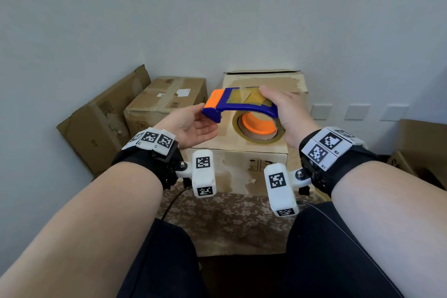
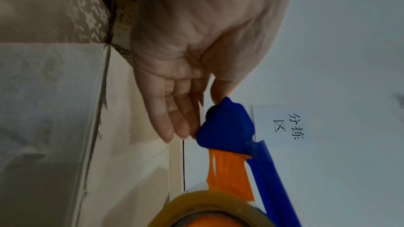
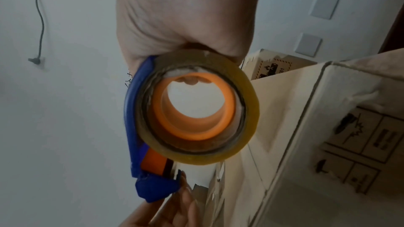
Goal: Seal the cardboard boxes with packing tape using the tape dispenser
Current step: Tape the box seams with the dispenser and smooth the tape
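My right hand (image 1: 285, 109) grips the blue and orange tape dispenser (image 1: 242, 106) at its roll end, holding it in the air over the cardboard box (image 1: 242, 167) in front of me. The yellowish tape roll (image 1: 256, 128) hangs below the frame, seen end-on in the right wrist view (image 3: 251, 110). My left hand (image 1: 193, 126) lies palm up with straight fingers (image 2: 183, 127) touching the dispenser's blue cutter head (image 2: 227, 125). Old tape strips cross the box top. I cannot make out a loose tape end.
A taped box (image 1: 167, 101) sits at the back left beside flattened cardboard (image 1: 101, 123) leaning on the wall. Another open box (image 1: 420, 152) stands at the right. A floral cloth (image 1: 229, 220) covers the surface between my knees and the central box.
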The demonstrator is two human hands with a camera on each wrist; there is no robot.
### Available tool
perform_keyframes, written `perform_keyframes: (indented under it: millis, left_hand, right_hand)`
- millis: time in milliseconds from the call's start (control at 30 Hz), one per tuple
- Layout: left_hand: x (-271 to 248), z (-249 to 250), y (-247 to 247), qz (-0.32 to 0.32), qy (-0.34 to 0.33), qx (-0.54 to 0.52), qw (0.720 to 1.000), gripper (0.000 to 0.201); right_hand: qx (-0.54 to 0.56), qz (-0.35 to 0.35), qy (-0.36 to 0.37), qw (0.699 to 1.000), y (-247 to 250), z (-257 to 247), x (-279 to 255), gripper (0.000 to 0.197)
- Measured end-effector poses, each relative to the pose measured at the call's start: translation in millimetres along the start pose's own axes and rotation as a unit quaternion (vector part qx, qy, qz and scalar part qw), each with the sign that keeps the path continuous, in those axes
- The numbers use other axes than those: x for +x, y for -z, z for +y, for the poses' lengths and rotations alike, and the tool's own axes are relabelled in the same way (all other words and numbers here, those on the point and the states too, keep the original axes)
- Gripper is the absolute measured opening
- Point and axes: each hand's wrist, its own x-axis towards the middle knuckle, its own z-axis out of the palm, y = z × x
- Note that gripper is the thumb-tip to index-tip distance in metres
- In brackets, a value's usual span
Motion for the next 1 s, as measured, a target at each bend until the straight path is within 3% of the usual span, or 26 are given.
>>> perform_keyframes:
  millis: [100, 267, 400, 567, 767, 1000]
  left_hand:
    - [0, -2, -1, 0.006, -0.004, -0.004, 1.000, 0.018]
    - [3, -4, 0, 0.033, -0.009, 0.001, 0.999, 0.015]
    - [7, -2, 3, 0.076, -0.025, 0.036, 0.996, 0.014]
    - [14, 13, 6, 0.120, -0.064, 0.143, 0.980, 0.017]
    - [22, 32, 51, 0.213, -0.078, 0.177, 0.958, 0.014]
    - [31, 11, 62, 0.221, -0.088, 0.224, 0.945, 0.014]
  right_hand:
    - [0.020, -0.009, -0.011, 1.000, 0, 1, 0, 0.033]
    - [0.013, -0.022, -0.007, 1.000, -1, 1, -3, 0.023]
    - [-0.013, -0.055, -0.012, 0.998, -4, -1, -6, 0.027]
    - [-0.046, -0.095, -0.028, 0.994, -9, -9, -7, 0.030]
    - [-0.087, -0.091, -0.032, 0.992, 6, -17, -1, 0.034]
    - [-0.131, -0.089, -0.043, 0.987, 8, -15, 2, 0.028]
